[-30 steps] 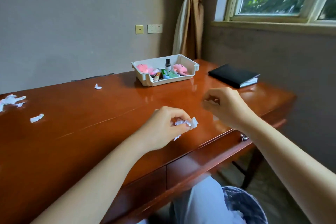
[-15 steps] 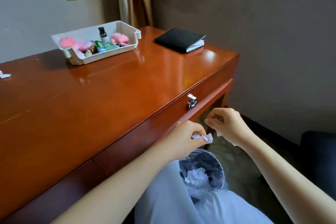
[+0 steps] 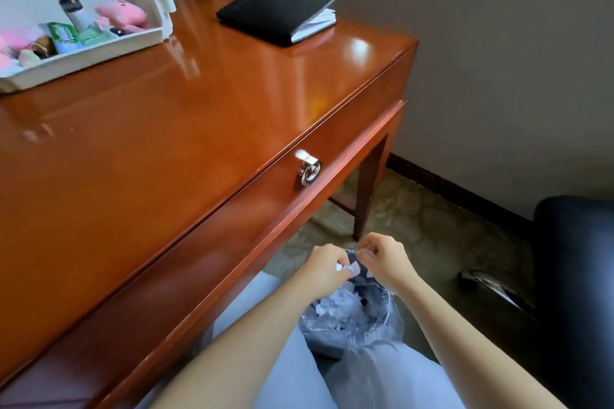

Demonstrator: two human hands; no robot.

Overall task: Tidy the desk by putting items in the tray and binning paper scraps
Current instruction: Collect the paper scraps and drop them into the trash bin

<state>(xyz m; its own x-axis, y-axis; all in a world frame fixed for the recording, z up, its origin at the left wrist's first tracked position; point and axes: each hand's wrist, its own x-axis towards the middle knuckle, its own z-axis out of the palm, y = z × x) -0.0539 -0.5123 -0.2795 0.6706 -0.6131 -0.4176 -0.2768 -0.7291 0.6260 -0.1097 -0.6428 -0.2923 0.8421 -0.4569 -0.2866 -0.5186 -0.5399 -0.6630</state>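
- Since half a second ago, both hands are sitting lower and closer together, right over the bin's mouth, and the desk edge is filling more of the left side of the frame.
- I am clamping my left hand [image 3: 324,271] on a crumpled white paper scrap [image 3: 349,268]; my fingers are curling round it with the thumb pressing on top, and its crinkled end is poking out to the right of my fingertips.
- I am curling my right hand [image 3: 387,262] too, fingertips drawn together on a smaller scrap [image 3: 363,250], which is showing only as a pale fleck at the tips.
- Both scraps are hanging above the bin [image 3: 352,322] at lower centre, which is lined with a clear bag and already holding white scraps; neither held scrap is touching the ones inside.
- My two hands are staying just apart, with the left hand's scrap lying between them.
- At the upper left, the white tray [image 3: 99,51] is sitting on the desk [image 3: 166,143], holding pink soft things, a green packet and a dark-capped bottle.
- To the tray's right, well apart from my hands, a black notebook [image 3: 275,12] is lying flat near the desk's far corner.
- At the right edge, a dark chair [image 3: 574,276] is standing beside the bin.
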